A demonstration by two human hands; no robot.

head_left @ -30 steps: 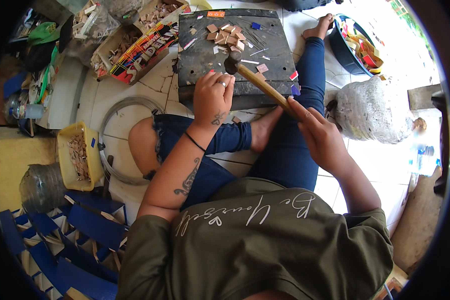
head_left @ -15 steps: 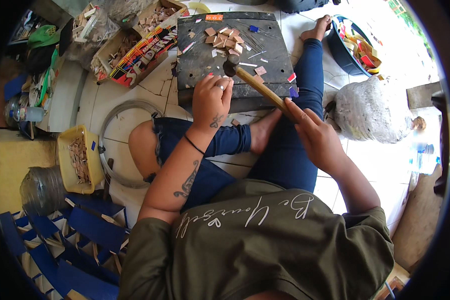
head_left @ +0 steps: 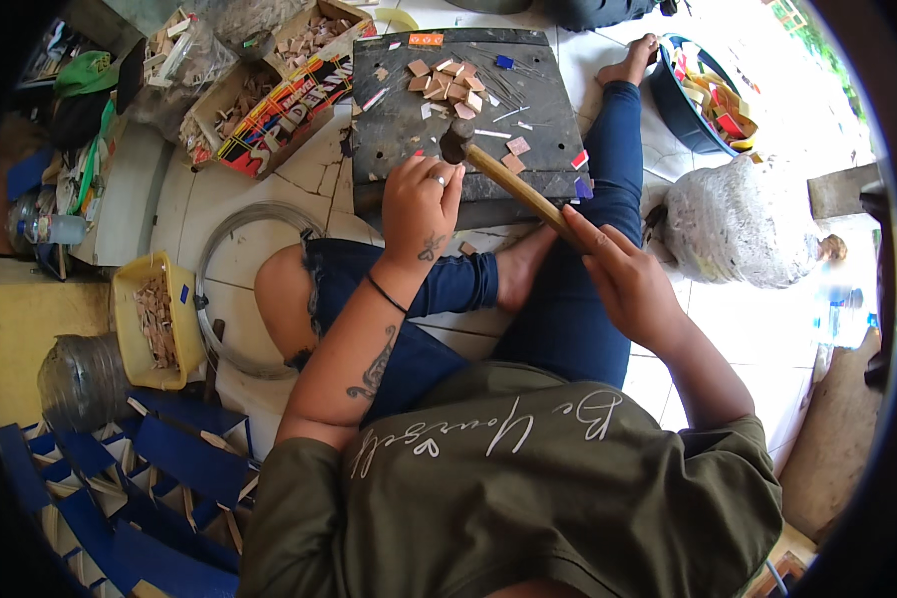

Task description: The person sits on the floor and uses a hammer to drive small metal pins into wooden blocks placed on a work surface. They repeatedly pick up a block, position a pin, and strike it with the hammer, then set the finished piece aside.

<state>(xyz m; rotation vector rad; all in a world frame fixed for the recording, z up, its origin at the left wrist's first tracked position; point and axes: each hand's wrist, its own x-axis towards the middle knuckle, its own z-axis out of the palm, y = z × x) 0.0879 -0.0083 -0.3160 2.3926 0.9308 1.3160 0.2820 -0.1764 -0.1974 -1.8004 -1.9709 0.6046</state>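
Observation:
My right hand (head_left: 623, 279) is wrapped round the wooden handle of a hammer (head_left: 516, 184), with the index finger laid along it. The dark metal hammer head is just beyond the fingertips of my left hand (head_left: 421, 204), over the near part of a black block-like work surface (head_left: 399, 130). My left fingers are pinched together at its near edge; what they hold, if anything, is hidden beneath them. Farther back on that surface lies a heap of small tan wooden pieces (head_left: 448, 85), with thin wires (head_left: 508, 92) beside it. A few loose pieces (head_left: 514, 162) lie nearer the hammer.
Printed cardboard boxes (head_left: 287, 115) of wooden pieces stand at the far left. A yellow tub (head_left: 149, 329) and a wire coil (head_left: 209, 329) are at left, blue panels (head_left: 184, 453) at lower left. At right are a dark basin (head_left: 673, 105) of coloured strips and a plastic-wrapped bundle (head_left: 738, 219).
The hammer head has come slightly nearer and lower, toward my left fingertips. My right hand has shifted a little with it, while my left hand stays almost in place.

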